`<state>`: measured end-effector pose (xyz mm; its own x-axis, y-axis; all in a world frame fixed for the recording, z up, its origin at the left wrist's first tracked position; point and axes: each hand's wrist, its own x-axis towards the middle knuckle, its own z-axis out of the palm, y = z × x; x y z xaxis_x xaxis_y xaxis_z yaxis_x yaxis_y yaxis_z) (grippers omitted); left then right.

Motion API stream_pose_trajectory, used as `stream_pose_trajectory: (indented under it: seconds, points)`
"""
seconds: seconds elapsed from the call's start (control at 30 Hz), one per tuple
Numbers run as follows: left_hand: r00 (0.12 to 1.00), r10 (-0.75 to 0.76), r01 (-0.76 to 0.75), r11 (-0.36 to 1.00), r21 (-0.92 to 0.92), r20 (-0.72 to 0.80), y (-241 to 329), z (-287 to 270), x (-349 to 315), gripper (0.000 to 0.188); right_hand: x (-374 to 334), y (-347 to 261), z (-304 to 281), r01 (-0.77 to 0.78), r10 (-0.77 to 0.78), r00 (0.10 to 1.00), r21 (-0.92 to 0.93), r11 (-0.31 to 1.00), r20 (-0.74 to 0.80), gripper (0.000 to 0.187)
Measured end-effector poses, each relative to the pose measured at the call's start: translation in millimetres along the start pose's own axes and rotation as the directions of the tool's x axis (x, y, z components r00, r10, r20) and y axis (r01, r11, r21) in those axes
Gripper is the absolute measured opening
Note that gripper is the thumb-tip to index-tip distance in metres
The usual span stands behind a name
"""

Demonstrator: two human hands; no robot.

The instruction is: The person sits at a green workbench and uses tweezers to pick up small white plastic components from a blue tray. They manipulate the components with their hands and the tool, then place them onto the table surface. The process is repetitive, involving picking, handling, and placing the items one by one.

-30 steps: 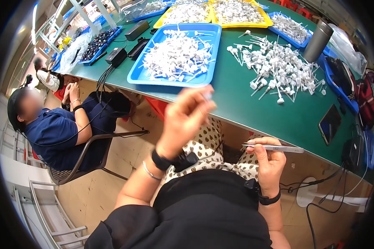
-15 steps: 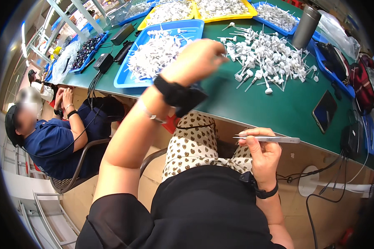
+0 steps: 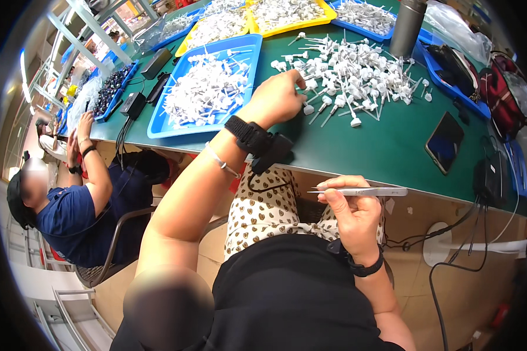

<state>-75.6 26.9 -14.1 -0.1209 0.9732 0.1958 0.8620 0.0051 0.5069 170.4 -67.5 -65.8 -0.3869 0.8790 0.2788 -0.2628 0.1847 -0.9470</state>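
My left hand (image 3: 277,100) reaches over the green table to the left edge of a loose pile of white plastic parts with thin stems (image 3: 357,73). Its fingers are curled down and closed beside the nearest parts; whatever is between the fingertips is hidden. Left of this hand sits a blue tray (image 3: 253,55) heaped with similar white parts. Over my lap, just off the table's front edge, my right hand (image 3: 357,219) grips silver tweezers (image 3: 383,191). The tweezers lie level with their tips pointing left, and nothing shows between the tips.
Two yellow trays (image 3: 328,13) and further blue trays of white parts line the back. A grey metal flask (image 3: 408,29) stands behind the pile. To the right lie a phone (image 3: 445,143) and a maroon bag (image 3: 506,96). A co-worker (image 3: 79,202) sits at left.
My left hand has moved right, from over the blue tray's edge to the pile's edge. My right hand still holds the tweezers. The co-worker's hands have risen, and the view has shifted slightly.
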Motion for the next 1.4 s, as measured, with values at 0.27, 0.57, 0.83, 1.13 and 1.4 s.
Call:
stream_pose_trajectory:
  seconds: [0.27,0.57,0.83,1.13,1.4]
  points:
    - [1.0,0.024,-0.018,0.96,0.281,-0.018,7.0,0.7,-9.0,0.028,-3.0,1.0,2.4,-0.033,0.034,0.999,-0.029,0.999,0.02,0.013]
    - [0.984,0.134,-0.103,0.964,0.243,-0.117,6.3,5.6,7.8,0.018,-4.4,2.1,4.1,-0.013,0.014,1.0,-0.026,1.0,0.026,0.013]
    - [0.981,0.014,-0.127,0.798,-0.59,-0.192,42.4,-1.0,-117.1,0.013,-4.4,-0.1,2.0,0.038,-0.033,0.998,0.11,0.993,-0.045,0.013]
    - [0.987,-0.14,0.135,0.482,-0.866,0.076,34.2,55.3,-198.1,0.015,-11.5,3.0,6.6,0.07,-0.074,0.997,0.093,0.993,0.038,0.016]
    - [0.991,-0.13,0.07,0.504,-0.861,0.005,17.8,73.1,-206.0,0.016,-13.7,9.2,11.7,0.029,-0.031,0.995,0.018,0.999,0.093,0.017]
